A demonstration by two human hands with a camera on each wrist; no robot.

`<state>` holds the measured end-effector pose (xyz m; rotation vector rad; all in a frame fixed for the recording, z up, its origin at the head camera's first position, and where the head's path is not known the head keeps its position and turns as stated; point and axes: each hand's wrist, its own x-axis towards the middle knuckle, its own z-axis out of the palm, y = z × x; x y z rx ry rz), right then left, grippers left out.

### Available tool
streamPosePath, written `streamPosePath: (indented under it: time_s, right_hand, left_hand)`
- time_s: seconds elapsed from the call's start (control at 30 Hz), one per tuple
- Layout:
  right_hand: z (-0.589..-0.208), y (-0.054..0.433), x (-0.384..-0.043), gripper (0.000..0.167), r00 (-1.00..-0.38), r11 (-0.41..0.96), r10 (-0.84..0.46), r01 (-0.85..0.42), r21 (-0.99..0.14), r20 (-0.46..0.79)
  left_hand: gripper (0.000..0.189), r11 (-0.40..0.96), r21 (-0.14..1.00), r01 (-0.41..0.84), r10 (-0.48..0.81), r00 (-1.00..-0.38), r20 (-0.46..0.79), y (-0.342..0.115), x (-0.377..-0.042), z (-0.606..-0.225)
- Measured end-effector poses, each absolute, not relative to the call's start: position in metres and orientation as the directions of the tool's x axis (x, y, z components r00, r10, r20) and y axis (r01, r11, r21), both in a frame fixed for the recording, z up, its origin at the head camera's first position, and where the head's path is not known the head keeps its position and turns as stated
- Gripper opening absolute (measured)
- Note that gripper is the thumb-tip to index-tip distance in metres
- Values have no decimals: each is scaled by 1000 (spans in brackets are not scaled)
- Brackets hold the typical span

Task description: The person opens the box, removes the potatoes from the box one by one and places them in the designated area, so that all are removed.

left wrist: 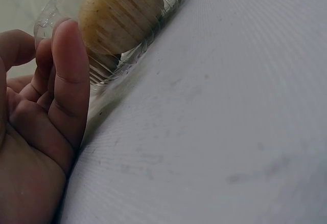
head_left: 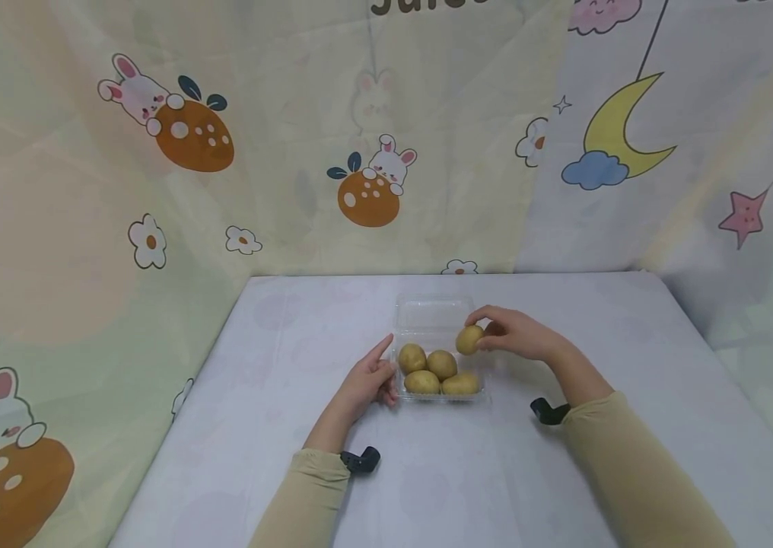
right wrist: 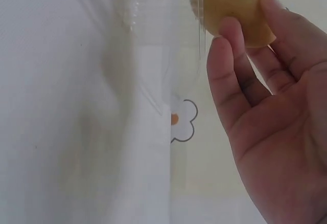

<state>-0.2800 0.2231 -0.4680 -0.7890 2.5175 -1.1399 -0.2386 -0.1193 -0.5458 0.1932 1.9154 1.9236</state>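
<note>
A clear plastic clamshell container [head_left: 436,313] lies with its lid folded back. Several potatoes [head_left: 421,382] fill its base. On its left side, my left hand [head_left: 366,379] holds the edge with curled fingers, the index finger pointing along the side. The left wrist view has the thumb [left wrist: 71,75] up against the plastic wall beside a potato [left wrist: 120,17]. Above the container's right rear part, my right hand [head_left: 513,333] pinches another potato [head_left: 470,339] between thumb and fingers. In the right wrist view this potato [right wrist: 232,9] overlaps the clear wall, gripped by fingertips.
A pale cloth covers the table [head_left: 469,472]. Printed fabric with rabbits and a moon [head_left: 622,137] hangs behind and at the sides. Both wrists wear small black devices [head_left: 361,460] close above the tabletop.
</note>
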Motion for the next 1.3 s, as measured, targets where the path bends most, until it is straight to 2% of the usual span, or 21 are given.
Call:
streamPosePath:
  time_s: [0.2,0.3,0.43,0.63,0.87,1.3]
  right_hand:
    - [-472,236,-277,46,-839,507,-543,-359,-783,33]
    - [-476,243,-277,43,-871,514,-490,-331,-792,46]
    - [-482,254,-275,48,-914,511,-401,-281,-812,63]
    - [-493,269,-273,50,-944,448,-324,-218,-867,70]
    - [-506,289,-272,48,-972,558,-229,-181,-810,59]
    - [-525,300,-272,42,-983,634,-178,-73,-770,-54]
  left_hand:
    - [64,27,980,-195,387,-902,-190,-119,-238,-545]
    - [64,30,980,-195,386,-902,-191,-119,-238,-545]
    - [64,40,980,-196,381,-903,-196,-119,-238,-545]
    - [65,44,981,-191,383,-903,-194,-119,-238,-545]
    - [64,54,978,-201,375,-904,-207,-120,-239,-546]
    - [64,43,978,-203,380,-902,-203,-119,-240,-547]
